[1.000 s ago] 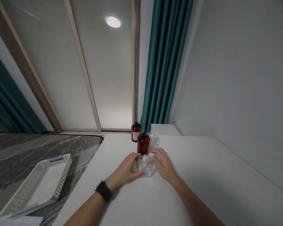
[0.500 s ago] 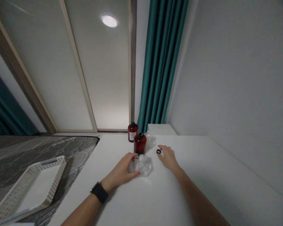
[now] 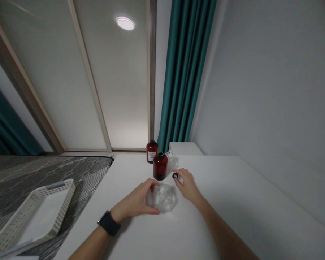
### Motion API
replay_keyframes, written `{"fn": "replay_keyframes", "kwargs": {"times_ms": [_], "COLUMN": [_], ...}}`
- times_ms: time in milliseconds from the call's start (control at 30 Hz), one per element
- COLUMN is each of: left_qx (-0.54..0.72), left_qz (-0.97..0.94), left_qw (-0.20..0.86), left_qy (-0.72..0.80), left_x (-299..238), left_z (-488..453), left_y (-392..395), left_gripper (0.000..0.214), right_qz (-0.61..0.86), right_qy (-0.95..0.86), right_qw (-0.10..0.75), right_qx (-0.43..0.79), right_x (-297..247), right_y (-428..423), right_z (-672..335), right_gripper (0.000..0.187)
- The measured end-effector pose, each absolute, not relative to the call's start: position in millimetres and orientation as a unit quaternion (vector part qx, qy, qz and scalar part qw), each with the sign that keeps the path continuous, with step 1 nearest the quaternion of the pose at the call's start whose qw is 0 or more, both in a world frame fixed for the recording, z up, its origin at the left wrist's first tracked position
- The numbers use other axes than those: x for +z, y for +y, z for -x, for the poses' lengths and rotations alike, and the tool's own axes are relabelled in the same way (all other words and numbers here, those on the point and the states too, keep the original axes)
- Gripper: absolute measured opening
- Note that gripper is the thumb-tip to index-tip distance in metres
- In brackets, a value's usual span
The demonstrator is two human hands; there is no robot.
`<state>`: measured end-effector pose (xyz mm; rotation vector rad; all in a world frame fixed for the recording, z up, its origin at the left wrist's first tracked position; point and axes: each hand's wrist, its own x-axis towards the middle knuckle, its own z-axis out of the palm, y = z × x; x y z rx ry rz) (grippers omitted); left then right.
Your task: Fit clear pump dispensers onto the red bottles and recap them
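Observation:
My left hand [image 3: 137, 200] curves round the left side of a clear faceted glass vessel [image 3: 166, 202], thumb in front and fingers behind. A rounded knob shows at its top; its exact kind I cannot tell. Between the thumb and fingers of my right hand [image 3: 188, 186] is a small black bottle cap [image 3: 175, 175], its hollow side partly showing. Just behind the vessel stands an amber bottle [image 3: 160, 168] with an uncapped neck. A second amber bottle [image 3: 152, 153], dark-topped and with a white label, is farther back.
Beside the open amber bottle, another clear glass piece [image 3: 173, 161] is partly hidden. A white box [image 3: 185, 148] stands beyond the far edge of the white table [image 3: 157, 238]. Lower left, a white perforated basket [image 3: 61, 216] sits off the table. A wall borders the right side.
The clear glass vessel and my left hand have come slightly nearer to me. My right hand has shifted left with the black cap, towards the open amber bottle.

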<state>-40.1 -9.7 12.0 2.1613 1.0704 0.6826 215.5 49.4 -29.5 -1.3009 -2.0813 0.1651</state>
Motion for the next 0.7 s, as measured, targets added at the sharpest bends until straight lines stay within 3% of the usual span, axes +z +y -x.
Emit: {"fn": "replay_keyframes", "kwargs": {"times_ms": [200, 433, 600, 700], "left_qx": [0.254, 0.380, 0.441, 0.435], "left_qz": [-0.825, -0.778, -0.717, -0.728], "left_qw": [0.309, 0.270, 0.208, 0.167], "left_qy": [0.400, 0.421, 0.497, 0.503], "left_x": [16.2, 19.9, 16.0, 18.5], "left_z": [43.0, 43.5, 41.3, 36.8], "left_y": [-12.3, -5.4, 13.4, 27.2], "left_gripper": [0.067, 0.027, 0.020, 0.029], "right_qz": [0.477, 0.466, 0.457, 0.456], "right_qy": [-0.805, -0.805, -0.807, -0.809], "right_qw": [0.345, 0.353, 0.356, 0.352], "right_qx": [0.080, 0.103, 0.113, 0.119], "right_x": [-18.0, -13.5, -15.4, -16.2], "right_y": [34.0, 28.8, 28.6, 28.5], "right_z": [-200.0, -196.0, -194.3, -193.4], "right_gripper": [0.025, 0.026, 0.027, 0.028]}}
